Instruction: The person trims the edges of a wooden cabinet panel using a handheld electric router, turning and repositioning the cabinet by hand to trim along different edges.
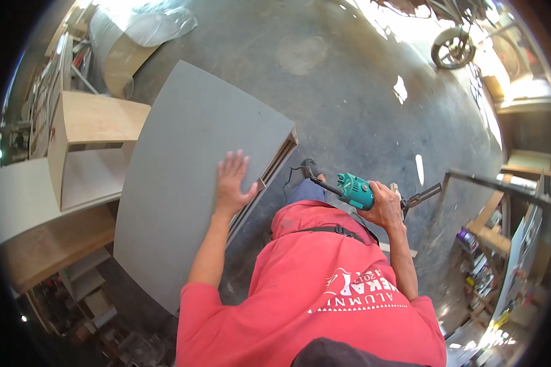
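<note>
My left hand (pixel 231 186) lies flat with its fingers spread on the large grey panel (pixel 183 165), close to the panel's open right side, where slots and wooden edges show. My right hand (pixel 382 207) is wrapped round a green power tool (pixel 356 191), held out beside my body on the right. A black cord runs from the tool's left end. Part of the tool's far end is hidden behind my fingers, near a dark metal bar (pixel 423 194).
Behind the panel on the left stands a wooden cabinet (pixel 101 119). Plastic sheeting (pixel 165 27) covers a curved piece at the upper left. A wheel (pixel 453 48) is at the upper right. Cluttered shelves (pixel 488 240) line the right. My shoe (pixel 312 166) rests on the concrete floor (pixel 349 110).
</note>
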`<move>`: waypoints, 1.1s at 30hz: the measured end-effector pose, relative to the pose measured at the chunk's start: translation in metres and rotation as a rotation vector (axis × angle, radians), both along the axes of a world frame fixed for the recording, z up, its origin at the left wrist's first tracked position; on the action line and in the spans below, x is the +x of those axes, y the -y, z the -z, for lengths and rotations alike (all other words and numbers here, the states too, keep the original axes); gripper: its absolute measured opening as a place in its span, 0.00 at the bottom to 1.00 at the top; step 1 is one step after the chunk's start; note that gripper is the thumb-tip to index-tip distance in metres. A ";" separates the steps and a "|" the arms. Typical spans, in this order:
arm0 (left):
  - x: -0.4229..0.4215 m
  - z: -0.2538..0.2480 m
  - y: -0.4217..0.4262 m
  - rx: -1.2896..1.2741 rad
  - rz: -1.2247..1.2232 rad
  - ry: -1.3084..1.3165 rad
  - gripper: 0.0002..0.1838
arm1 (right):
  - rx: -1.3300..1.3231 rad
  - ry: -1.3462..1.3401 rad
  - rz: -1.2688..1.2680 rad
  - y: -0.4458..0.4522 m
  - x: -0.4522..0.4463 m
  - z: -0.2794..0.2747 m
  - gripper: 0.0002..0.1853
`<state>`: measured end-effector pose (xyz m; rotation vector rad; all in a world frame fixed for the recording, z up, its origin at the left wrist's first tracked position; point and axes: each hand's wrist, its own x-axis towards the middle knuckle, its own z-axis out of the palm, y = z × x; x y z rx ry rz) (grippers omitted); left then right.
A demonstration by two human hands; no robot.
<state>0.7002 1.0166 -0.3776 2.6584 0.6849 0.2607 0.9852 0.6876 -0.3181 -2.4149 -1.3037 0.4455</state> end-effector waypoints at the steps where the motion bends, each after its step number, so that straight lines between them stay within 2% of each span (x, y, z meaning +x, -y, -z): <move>1: 0.022 0.002 -0.001 0.000 -0.024 0.006 0.38 | 0.007 0.020 -0.032 -0.005 0.013 -0.006 0.31; 3: 0.064 0.009 -0.008 -0.023 0.052 0.121 0.36 | 0.010 0.041 -0.072 -0.018 0.040 -0.019 0.32; 6: 0.116 0.014 -0.012 -0.029 0.026 0.208 0.32 | -0.004 0.059 -0.121 -0.036 0.076 -0.027 0.33; 10: 0.162 0.011 -0.009 -0.001 -0.074 0.271 0.27 | 0.022 0.075 -0.245 -0.067 0.114 -0.036 0.33; 13: 0.180 0.014 -0.004 -0.060 -0.214 0.320 0.18 | -0.004 0.106 -0.440 -0.091 0.144 -0.036 0.36; 14: 0.184 0.015 -0.003 -0.057 -0.253 0.319 0.18 | -0.004 0.103 -0.478 -0.103 0.155 -0.036 0.36; 16: 0.195 0.005 0.001 -0.024 -0.408 0.302 0.25 | -0.025 0.080 -0.617 -0.130 0.173 -0.038 0.36; 17: 0.203 0.001 0.003 -0.020 -0.450 0.301 0.25 | -0.005 0.067 -0.690 -0.145 0.182 -0.040 0.36; 19: 0.218 -0.006 0.010 0.111 -0.851 0.249 0.34 | 0.011 0.053 -0.814 -0.172 0.198 -0.043 0.36; 20: 0.224 -0.004 0.011 0.116 -0.890 0.242 0.34 | 0.028 0.040 -0.893 -0.187 0.207 -0.045 0.37; 22: 0.233 0.003 0.008 0.094 -0.941 0.114 0.42 | 0.009 0.016 -0.997 -0.221 0.227 -0.049 0.36; 24: 0.231 0.002 0.012 0.030 -0.961 0.182 0.42 | 0.126 -0.012 -1.165 -0.253 0.241 -0.046 0.37; 26: 0.222 0.000 0.017 -0.028 -0.974 0.248 0.42 | 0.125 -0.049 -1.234 -0.277 0.255 -0.050 0.37; 28: 0.200 0.002 0.029 0.033 -1.187 0.187 0.41 | 0.214 -0.076 -1.299 -0.298 0.264 -0.048 0.38; 31: 0.146 0.020 0.055 0.098 -1.354 0.075 0.40 | 0.285 -0.159 -1.323 -0.316 0.270 -0.046 0.36; 33: 0.113 0.026 0.067 0.063 -1.496 -0.055 0.46 | 0.409 -0.237 -1.285 -0.323 0.265 -0.046 0.33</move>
